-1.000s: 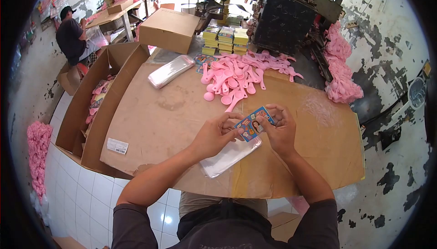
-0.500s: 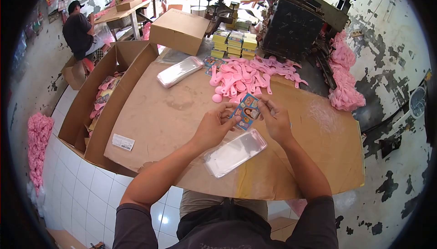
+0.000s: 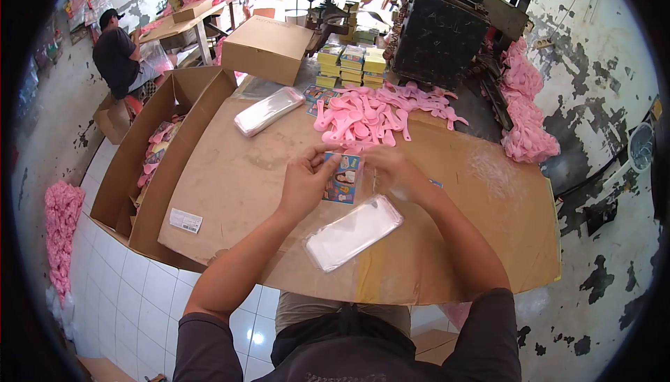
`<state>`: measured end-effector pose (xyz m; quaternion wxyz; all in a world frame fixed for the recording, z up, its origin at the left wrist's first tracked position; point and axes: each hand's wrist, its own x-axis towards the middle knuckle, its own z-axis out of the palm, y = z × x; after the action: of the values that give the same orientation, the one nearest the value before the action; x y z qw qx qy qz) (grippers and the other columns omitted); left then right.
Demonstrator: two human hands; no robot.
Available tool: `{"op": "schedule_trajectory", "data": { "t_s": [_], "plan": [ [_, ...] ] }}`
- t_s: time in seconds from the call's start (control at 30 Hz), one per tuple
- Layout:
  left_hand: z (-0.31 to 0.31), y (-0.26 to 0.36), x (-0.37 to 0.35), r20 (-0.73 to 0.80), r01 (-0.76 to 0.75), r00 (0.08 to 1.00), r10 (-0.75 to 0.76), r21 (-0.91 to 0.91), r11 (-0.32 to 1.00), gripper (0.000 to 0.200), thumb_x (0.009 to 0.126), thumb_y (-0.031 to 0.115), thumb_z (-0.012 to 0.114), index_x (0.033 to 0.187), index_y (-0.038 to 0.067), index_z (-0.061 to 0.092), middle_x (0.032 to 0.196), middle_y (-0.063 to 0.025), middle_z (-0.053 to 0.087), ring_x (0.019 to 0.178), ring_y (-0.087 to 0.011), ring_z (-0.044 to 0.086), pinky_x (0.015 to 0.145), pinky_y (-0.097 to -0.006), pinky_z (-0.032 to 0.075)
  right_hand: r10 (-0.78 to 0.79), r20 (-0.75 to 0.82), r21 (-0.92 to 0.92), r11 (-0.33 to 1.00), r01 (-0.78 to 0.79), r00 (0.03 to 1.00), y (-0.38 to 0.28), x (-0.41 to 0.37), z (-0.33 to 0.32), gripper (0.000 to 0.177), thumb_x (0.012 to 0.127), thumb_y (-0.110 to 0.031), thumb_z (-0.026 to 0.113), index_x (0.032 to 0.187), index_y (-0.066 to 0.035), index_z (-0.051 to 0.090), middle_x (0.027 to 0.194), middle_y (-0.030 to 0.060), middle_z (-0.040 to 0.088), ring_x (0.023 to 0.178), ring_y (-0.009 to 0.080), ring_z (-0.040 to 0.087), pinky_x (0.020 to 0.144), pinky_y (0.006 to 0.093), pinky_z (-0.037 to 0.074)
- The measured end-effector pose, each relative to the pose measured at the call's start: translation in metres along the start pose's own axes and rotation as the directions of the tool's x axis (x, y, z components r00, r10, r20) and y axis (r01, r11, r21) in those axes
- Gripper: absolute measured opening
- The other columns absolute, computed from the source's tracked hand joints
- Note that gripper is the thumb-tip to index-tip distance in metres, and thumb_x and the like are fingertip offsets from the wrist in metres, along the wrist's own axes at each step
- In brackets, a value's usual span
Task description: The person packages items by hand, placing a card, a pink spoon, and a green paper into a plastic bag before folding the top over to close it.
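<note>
The left hand (image 3: pixel 303 181) grasps a blue card (image 3: pixel 343 181), with clear sleeves (image 3: pixel 354 234) nearer and pink scoops (image 3: pixel 363 118) farther. The right hand (image 3: pixel 396 171) blurs, its grip unclear.

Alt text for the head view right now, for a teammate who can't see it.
The left hand holds a small blue printed card over a cardboard work surface, the blurred right hand close beside it. A stack of clear plastic sleeves lies nearer the person, and a pile of pink spoons lies beyond.

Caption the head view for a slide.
Left hand holds a printed card, right hand close by, near pink spoons and clear plastic sleeves.
</note>
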<state>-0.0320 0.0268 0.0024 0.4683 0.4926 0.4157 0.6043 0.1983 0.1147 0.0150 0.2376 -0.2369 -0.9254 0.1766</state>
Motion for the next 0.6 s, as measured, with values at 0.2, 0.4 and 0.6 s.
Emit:
{"op": "schedule_trajectory", "data": {
  "t_s": [0.2,0.4,0.6],
  "plan": [
    [0.001,0.001,-0.001,0.041,0.051,0.998,-0.046,-0.131,0.990,0.032,0.104,0.012,0.065,0.131,-0.004,0.060,0.102,-0.0063,0.074,0.086,-0.0071,0.069,0.072,-0.0216,0.057,-0.152,0.105,-0.412,0.893,0.182,0.983,0.000,0.001,0.018,0.032,0.086,-0.016,0.069,0.116,-0.007,0.072,0.117,0.0078,0.063,0.119,0.0284,0.057,0.104,0.0400,0.045],
    [0.005,0.000,-0.004,0.141,0.057,0.989,-0.045,-0.083,0.995,0.033,0.103,0.009,0.065,0.133,-0.003,0.058,0.106,-0.0063,0.074,0.091,-0.0066,0.069,0.076,-0.0207,0.056,-0.116,0.069,-0.367,0.921,0.133,0.991,0.000,-0.003,0.016,0.026,0.085,-0.015,0.071,0.110,-0.009,0.073,0.111,0.0082,0.062,0.116,0.0289,0.056,0.101,0.0416,0.044],
    [0.012,0.008,-0.012,0.203,0.070,0.978,-0.046,-0.112,0.991,0.035,0.102,0.008,0.065,0.135,-0.003,0.058,0.107,-0.0078,0.074,0.089,-0.0074,0.070,0.075,-0.0208,0.056,0.093,-0.058,-0.011,0.995,-0.094,0.994,-0.016,-0.005,-0.014,0.032,0.086,-0.007,0.077,0.116,-0.004,0.067,0.107,0.0111,0.064,0.104,0.0251,0.063,0.086,0.0386,0.050]
  ]
}}
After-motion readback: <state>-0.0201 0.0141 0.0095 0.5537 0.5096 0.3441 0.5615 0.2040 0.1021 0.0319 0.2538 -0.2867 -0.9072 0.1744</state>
